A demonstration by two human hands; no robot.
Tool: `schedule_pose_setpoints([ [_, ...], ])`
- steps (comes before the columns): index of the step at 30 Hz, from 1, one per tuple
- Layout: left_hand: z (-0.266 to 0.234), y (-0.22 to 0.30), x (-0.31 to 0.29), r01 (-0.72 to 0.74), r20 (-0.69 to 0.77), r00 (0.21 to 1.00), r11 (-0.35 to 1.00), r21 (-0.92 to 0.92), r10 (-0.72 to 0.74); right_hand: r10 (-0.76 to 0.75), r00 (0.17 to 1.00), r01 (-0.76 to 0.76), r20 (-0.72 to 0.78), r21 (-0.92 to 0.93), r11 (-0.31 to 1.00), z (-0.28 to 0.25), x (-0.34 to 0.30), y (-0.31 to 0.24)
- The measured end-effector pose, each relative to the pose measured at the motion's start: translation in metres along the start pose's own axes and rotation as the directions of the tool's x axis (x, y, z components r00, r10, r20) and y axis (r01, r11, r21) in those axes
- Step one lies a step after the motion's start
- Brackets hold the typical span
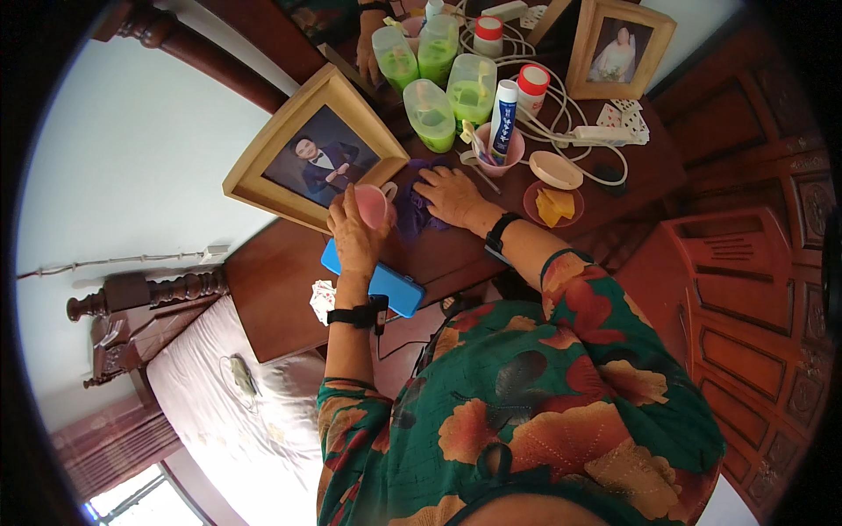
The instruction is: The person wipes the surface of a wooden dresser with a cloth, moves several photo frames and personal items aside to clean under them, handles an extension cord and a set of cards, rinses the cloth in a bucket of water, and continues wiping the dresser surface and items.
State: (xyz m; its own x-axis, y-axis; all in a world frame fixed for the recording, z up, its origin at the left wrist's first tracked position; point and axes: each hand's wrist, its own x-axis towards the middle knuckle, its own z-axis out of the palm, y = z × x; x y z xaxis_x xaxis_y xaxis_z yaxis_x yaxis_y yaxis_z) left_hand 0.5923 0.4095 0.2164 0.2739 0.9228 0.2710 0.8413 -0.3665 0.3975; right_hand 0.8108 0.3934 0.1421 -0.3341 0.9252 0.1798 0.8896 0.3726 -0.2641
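The left grip (353,238) is closed around a pink cup (372,206), pinching it between thumb side and fingers, beside the lower edge of a wooden photo frame (276,140); whether the cup's base touches the brown surface (263,280) is hidden. The right grip (454,200) lies palm down, fingers partly spread over a purple cloth (412,215); whether they pinch a fold of it, I cannot tell; the cloth lies bunched on the surface, between the cup and the pink mug (511,159) that holds a toothpaste tube (503,118).

The work looks midway, as I judge it; the cup is in hand and the cloth is down on the surface, while neither is let go yet; how much of the surface is wiped cannot be read from its look. The green-filled containers (430,118), the red-lidded jar (532,86) and the dish (531,208) of yellow pieces stand untouched by either hand; a blue case (399,289) lies partly hidden under the left wrist, near some playing cards (323,301).
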Motion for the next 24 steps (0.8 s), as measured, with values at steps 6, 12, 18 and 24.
schedule_pose_setpoints([
  [6,0.011,0.004,0.008,0.029,-0.027,0.999,0.998,0.06,-0.027,0.303,0.944,-0.306,-0.133,0.003,0.952,-0.004,-0.035,-0.012],
  [12,0.017,-0.001,0.007,0.013,-0.084,0.996,0.995,0.098,-0.005,0.173,0.984,-0.172,-0.04,0.042,0.984,-0.026,-0.096,-0.021],
  [18,0.002,0.031,-0.002,0.003,-0.204,0.977,0.944,0.331,0.068,-0.143,0.981,0.124,0.129,0.145,0.982,-0.035,-0.145,-0.014],
  [24,0.071,0.058,-0.011,-0.37,0.307,0.889,0.928,0.047,0.339,-0.317,0.935,0.284,0.161,0.199,0.938,-0.033,-0.133,-0.012],
])
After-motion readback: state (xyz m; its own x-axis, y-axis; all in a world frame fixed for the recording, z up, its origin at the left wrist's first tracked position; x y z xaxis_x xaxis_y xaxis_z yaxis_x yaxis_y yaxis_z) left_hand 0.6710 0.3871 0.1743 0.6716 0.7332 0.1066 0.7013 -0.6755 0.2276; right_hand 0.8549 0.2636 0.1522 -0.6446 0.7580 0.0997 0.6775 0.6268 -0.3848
